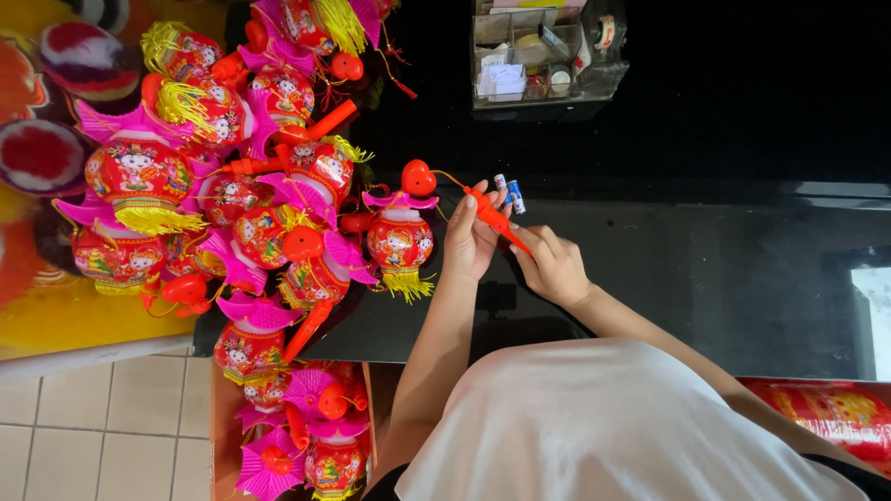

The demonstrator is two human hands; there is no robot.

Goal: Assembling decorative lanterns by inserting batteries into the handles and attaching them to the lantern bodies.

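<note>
My left hand point(469, 237) and my right hand point(554, 266) both grip an orange plastic stick handle point(493, 220) over a black glossy counter point(724, 269). A thin cord runs from the handle to a red heart bulb point(418, 176) above a small red toy lantern point(399, 239) with pink trim and a yellow tassel, lying just left of my left hand. Two small batteries point(510, 194) lie on the counter just beyond my fingertips.
A large heap of similar red and pink lanterns point(232, 158) covers the counter's left end. More lanterns fill a box point(297, 427) on the tiled floor. A clear organiser with small items point(543, 56) stands at the back. Red packaged goods point(831, 408) lie at lower right.
</note>
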